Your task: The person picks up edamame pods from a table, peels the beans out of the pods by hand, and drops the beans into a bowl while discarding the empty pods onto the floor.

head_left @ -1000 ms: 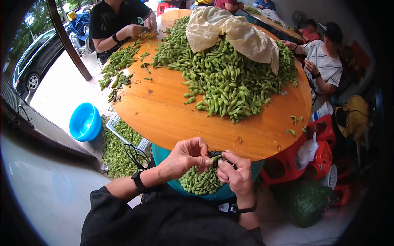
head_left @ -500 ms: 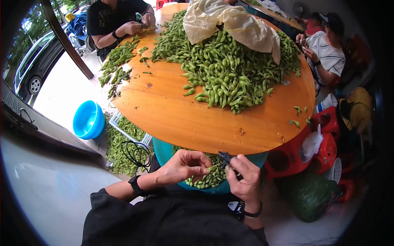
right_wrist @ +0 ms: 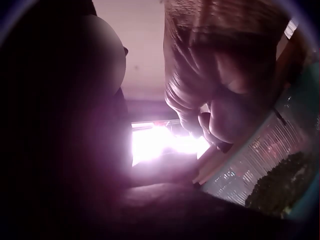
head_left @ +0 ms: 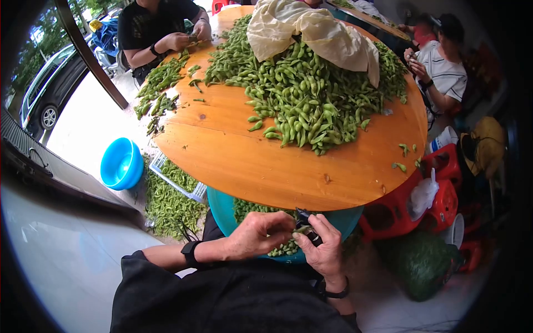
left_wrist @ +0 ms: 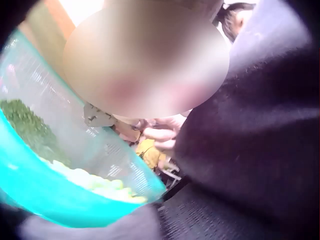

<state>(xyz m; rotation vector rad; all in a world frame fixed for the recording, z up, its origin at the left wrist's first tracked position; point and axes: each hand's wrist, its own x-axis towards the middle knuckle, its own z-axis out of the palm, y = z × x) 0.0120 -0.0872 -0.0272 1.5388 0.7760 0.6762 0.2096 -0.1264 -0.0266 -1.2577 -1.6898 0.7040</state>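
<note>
My left hand [head_left: 261,236] pinches a green soybean pod [head_left: 301,228] between thumb and fingers, just past the near edge of the round wooden table [head_left: 239,166]. Close beside it, my right hand [head_left: 323,247] grips a small black hand tool [head_left: 302,213], its dark end pointing up toward the table edge. The pod lies right at the tool, and my right thumb comes up to it. Beneath both hands stands a teal basket [head_left: 218,208] with green pods [head_left: 283,251] inside. In the right wrist view the right hand [right_wrist: 220,85] is dark and its grip is mostly hidden.
A large heap of soybean pods [head_left: 316,105] covers the table's far part, under a cream cloth [head_left: 322,41]. More pods [head_left: 172,213] lie on the floor by a blue basin [head_left: 121,164]. Red stools [head_left: 388,213] and a green bag [head_left: 419,266] stand at right. Other people sit around the table.
My hands were together on a pod, then drew apart, the right moving right with the tool. Now they are close together again. The view shifted slightly.
</note>
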